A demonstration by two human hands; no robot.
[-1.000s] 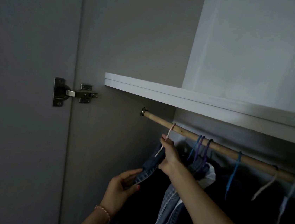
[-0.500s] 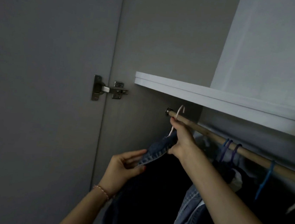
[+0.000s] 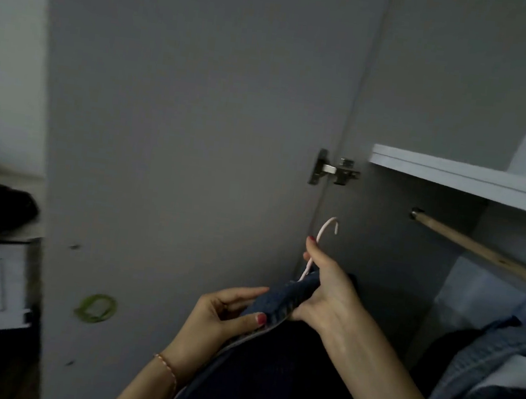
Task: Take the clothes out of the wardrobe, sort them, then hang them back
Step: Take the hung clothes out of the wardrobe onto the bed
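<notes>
Wardrobe door (image 3: 181, 124) open, wooden rail (image 3: 478, 253) under shelf (image 3: 467, 180), more clothes (image 3: 500, 351) hung at rt end. Denim garment (image 3: 283, 300) on pink hanger (image 3: 324, 236) off rail, held in front of door, clear of wardrobe. Rt hand (image 3: 326, 292) clamped round hanger neck + collar; lt hand (image 3: 225, 313) pinching denim edge, thumb on top. Advice, my guess: keep hook upright, support fabric w/ lt so it won't slide off, swing clear of hinge (image 3: 333, 171), carry to sorting spot.
</notes>
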